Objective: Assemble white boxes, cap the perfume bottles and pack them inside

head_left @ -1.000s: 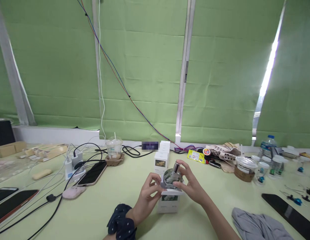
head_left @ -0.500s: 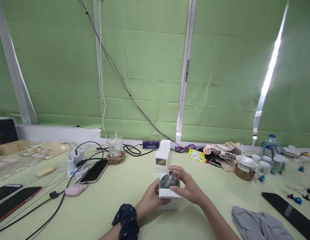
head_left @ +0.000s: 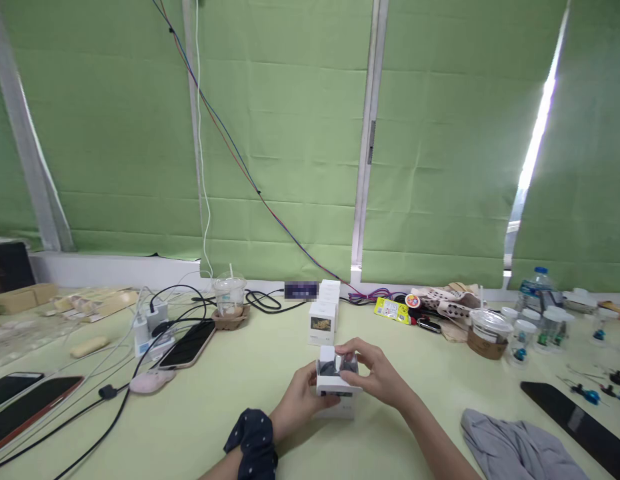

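Observation:
A small white box (head_left: 340, 408) stands on the table in front of me, its top open. My left hand (head_left: 301, 399) is wrapped round the box's left side, thumb across the front. In the box's mouth sits a dark, shiny, rounded bottle (head_left: 331, 368) with a silver neck. My right hand (head_left: 379, 375) is closed on it from the right, fingertips on its top and thumb at its front. A white flap shows behind the bottle. Its lower part is hidden in the box. Beyond stand more white boxes (head_left: 321, 325) in a row, the nearest with a picture on its front.
Left lie phones (head_left: 189, 343), charging cables, a power strip (head_left: 153, 343) and a pink mouse (head_left: 151, 381). A plastic cup (head_left: 230, 297) stands in a carrier. On the right are a lidded cup (head_left: 489, 337), several small jars, a grey cloth (head_left: 515, 443) and a black slab (head_left: 580, 427).
The rounded bottle has sunk lower into the box, and my right hand has gone down slightly with it. My left hand keeps its hold on the box.

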Demonstrator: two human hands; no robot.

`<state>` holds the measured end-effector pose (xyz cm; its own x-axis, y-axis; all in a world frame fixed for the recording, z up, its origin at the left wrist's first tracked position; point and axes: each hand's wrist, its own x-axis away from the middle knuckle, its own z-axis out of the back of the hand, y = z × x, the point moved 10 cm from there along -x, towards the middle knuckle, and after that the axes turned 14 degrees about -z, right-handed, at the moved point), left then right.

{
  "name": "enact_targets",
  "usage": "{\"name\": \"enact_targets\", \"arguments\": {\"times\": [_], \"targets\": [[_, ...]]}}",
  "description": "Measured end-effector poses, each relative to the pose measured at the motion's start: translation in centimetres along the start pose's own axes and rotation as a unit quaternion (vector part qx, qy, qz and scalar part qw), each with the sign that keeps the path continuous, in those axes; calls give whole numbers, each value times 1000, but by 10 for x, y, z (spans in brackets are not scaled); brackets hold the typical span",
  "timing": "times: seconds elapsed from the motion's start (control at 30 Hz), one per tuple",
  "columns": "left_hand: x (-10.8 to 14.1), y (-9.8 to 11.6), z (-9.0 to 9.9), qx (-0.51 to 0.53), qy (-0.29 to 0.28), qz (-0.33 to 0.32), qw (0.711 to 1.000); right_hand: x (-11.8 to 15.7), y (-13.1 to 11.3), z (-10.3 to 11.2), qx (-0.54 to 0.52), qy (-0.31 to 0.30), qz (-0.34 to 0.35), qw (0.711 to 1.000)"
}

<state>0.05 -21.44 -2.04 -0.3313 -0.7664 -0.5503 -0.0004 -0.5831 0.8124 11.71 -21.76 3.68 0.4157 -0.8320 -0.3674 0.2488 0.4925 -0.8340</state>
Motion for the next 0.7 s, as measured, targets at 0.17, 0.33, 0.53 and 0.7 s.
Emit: {"name": "enact_targets", "arguments": {"times": [0.17, 0.33, 0.53, 0.7], "targets": [[1, -2, 1, 2, 0, -3, 1000, 2, -8, -1, 30, -11, 23, 999], [1, -8, 1, -3, -6, -2, 1000, 9, 0, -3, 105, 25, 0, 994], [1, 3, 1, -46, -10, -9, 999, 18, 26, 7, -20, 131, -59, 989], [8, 10, 1, -53, 4, -30, 998, 19, 41, 8, -139, 143, -72, 977]]}}
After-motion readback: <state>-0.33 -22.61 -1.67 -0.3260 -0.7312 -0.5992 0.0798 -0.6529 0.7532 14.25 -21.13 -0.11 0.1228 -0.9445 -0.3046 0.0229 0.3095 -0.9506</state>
